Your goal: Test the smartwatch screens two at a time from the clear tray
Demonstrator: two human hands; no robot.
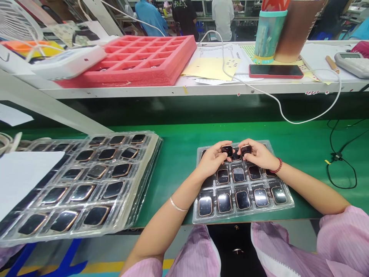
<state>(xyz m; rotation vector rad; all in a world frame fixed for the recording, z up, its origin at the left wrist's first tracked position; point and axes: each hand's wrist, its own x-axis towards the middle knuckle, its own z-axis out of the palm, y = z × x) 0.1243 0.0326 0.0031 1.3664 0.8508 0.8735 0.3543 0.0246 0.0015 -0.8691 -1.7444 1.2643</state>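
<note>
Head view: left hand (213, 157) and right hand (260, 154) over a clear tray (230, 218).
The left hand pinches one dark watch face (227, 150), the right hand a second watch face (246, 149), at the tray's far side on the green table (175, 173); stacked trays (143, 175) lie left.

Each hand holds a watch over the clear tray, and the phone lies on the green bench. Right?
Phone's place is wrong: the head view shows the phone on the white shelf, not the green bench. Otherwise yes: left hand and right hand each hold a watch over the clear tray.
</note>
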